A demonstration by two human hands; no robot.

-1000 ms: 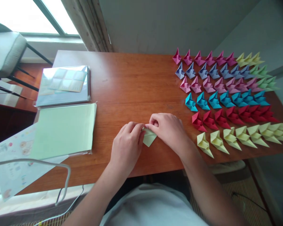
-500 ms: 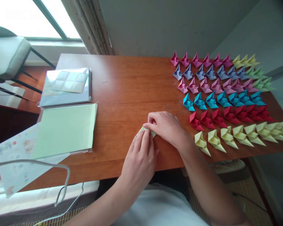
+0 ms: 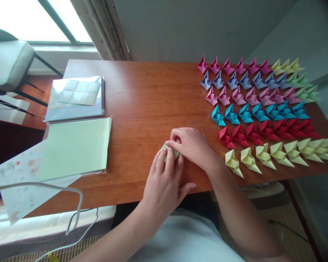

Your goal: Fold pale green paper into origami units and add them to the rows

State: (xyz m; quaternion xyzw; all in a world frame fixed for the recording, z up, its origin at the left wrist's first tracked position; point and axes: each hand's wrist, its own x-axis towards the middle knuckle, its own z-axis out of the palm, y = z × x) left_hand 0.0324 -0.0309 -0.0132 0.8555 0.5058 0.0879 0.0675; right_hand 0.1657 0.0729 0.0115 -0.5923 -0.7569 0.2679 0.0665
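Note:
A small pale green folded paper (image 3: 169, 154) lies on the table beneath my fingertips, mostly covered by them. My left hand (image 3: 164, 176) rests over its near side, fingers stretched out and pressing the paper down, thumb spread to the right. From the right, my right hand (image 3: 190, 145) reaches in with thumb and curled forefinger pinched at the paper's top edge. The fold details are hidden by the fingers.
Rows of folded paper pieces, magenta (image 3: 228, 67), lilac (image 3: 232, 80), pink (image 3: 238, 96), blue (image 3: 246, 113), red (image 3: 253, 134) and pale yellow (image 3: 250, 161), stand on the table (image 3: 142, 98) at right. Packs of green paper (image 3: 76, 149) and bluish sheets (image 3: 71, 112) lie left, beside a white cable (image 3: 57, 186).
My left thumb has swung out to the right, and the left fingers have spread and slid slightly up over the paper. My right hand stays pinched almost in place. The view has shifted slightly.

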